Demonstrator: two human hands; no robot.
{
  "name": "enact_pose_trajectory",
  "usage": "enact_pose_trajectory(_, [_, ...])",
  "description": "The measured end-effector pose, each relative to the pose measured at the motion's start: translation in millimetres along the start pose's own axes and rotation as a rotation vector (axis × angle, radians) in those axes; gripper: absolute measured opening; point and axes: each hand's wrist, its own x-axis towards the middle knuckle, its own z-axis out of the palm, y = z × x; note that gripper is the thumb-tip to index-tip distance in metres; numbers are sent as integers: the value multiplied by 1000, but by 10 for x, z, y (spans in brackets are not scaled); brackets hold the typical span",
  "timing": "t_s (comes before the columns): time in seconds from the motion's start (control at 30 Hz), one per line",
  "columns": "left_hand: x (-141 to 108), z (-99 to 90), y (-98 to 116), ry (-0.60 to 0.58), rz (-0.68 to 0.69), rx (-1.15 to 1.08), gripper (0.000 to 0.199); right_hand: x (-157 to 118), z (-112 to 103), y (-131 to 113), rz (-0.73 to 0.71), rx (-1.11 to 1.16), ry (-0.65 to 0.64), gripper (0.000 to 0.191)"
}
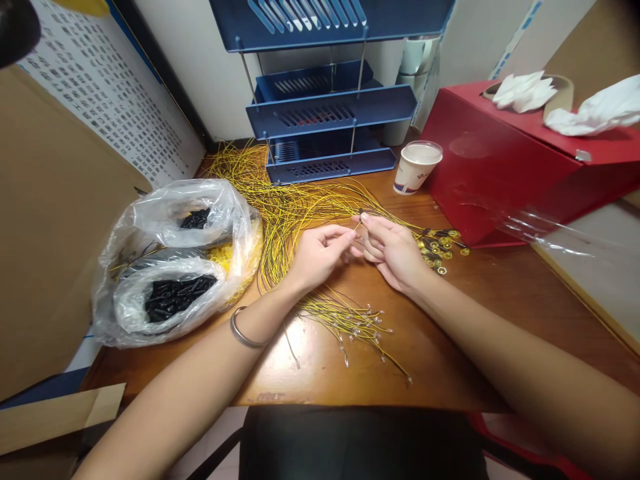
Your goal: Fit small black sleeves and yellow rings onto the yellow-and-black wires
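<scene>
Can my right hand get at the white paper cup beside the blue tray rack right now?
Likely yes: the white paper cup stands beyond the right hand, with only low yellow wires and brown wooden table between. The fingers seem to pinch one thin wire, though.

The place looked like an office corner serving as a small workshop: on the bench (465, 333), a rack (330, 120) stood beyond the left grip (330, 250) and a cup (417, 168) beyond the right grip (393, 248), while wires (283, 213) spread around both and a bag (120, 230) of black parts (180, 297) sat left of them.
</scene>
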Motion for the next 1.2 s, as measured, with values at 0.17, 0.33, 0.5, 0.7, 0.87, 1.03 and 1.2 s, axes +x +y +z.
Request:
enact_pose_trajectory(0.17, [-2,-4,-11,-4,33,17,20,-21,14,10,-9,-41,-32,36])
enact_pose_trajectory(0.33, [4,-2,-19,11,50,17,23,-14,6,7,5,-34,-57,34])
enact_pose_trajectory(0.5, [5,-2,-16,-1,63,-2,25,-5,5,29,-4,-43,-61,33])
enact_pose_trajectory(0.7, [8,3,-10,10,66,0,23,-4,14,71,-36,-57,-39,36])
enact_pose_trajectory(0.87, [6,-13,-18,21,45,31,21,-11,18,22,-10,-21,-28,34])
enact_pose_trajectory(1.03, [8,-12,-38,35,62,21,23,-16,8,27,-6,-22,-38,35])
enact_pose_trajectory(1.2, [5,-4,-19,32,73,3,26,-15,16,32,-5,-23,-49,36])
